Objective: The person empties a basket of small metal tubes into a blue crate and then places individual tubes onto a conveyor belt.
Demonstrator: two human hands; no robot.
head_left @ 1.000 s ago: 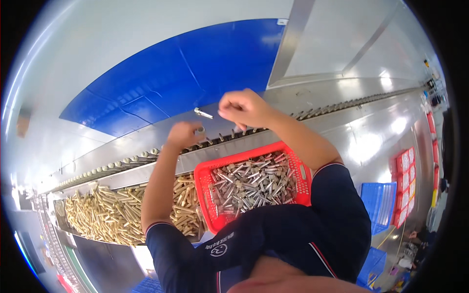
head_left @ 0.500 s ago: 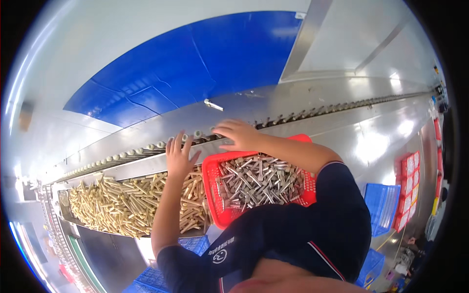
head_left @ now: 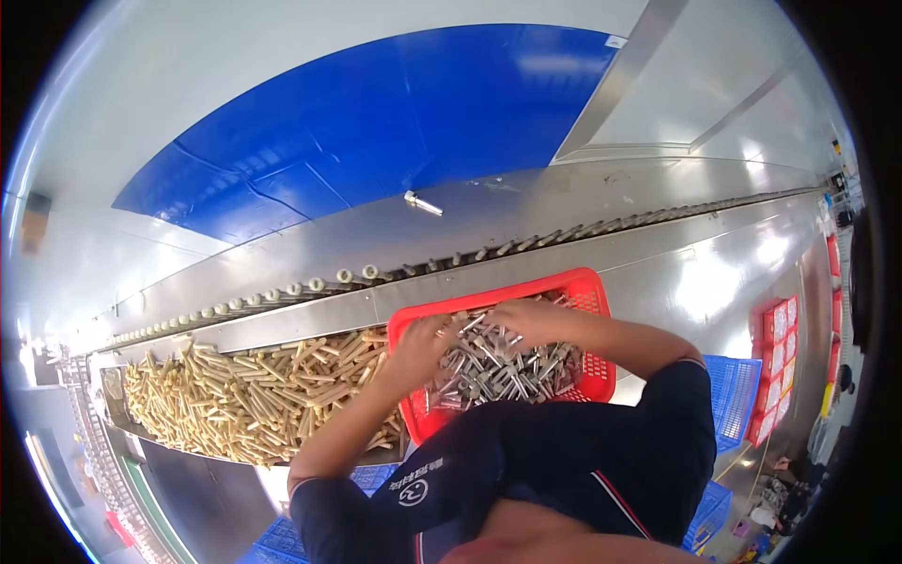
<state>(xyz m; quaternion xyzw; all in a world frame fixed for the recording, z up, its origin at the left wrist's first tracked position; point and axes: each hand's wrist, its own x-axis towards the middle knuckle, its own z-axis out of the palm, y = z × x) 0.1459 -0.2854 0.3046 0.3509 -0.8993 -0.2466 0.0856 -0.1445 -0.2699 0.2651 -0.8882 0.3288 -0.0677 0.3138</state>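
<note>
Both hands are down in a red plastic basket (head_left: pixel 594 299) filled with silvery metal pins (head_left: pixel 512 371) with thicker ends. My left hand (head_left: pixel 421 350) has come over the basket's left rim, its fingers curled among the pins. From the right, my right hand (head_left: pixel 524 320) reaches over the same pile with its fingers bent down into it. The two hands' fingertips are close together. Whatever lies between the fingers is hidden or too small to tell. Just beyond the basket runs a conveyor row (head_left: pixel 432 265), with pale round-ended pieces (head_left: pixel 318 283) on its left stretch and bare dark spindles towards the right.
Left of the basket, a long metal trough (head_left: pixel 115 404) holds many tan rods (head_left: pixel 254 395). One loose metal pin (head_left: pixel 423 203) lies on the steel surface behind the conveyor, near a blue sheet (head_left: pixel 376 122). Blue crates (head_left: pixel 733 399) and red trays (head_left: pixel 775 367) stand at the right.
Both hands have drawn back from the conveyor row and moved down into the red basket among the metal pins. The view has shifted slightly.
</note>
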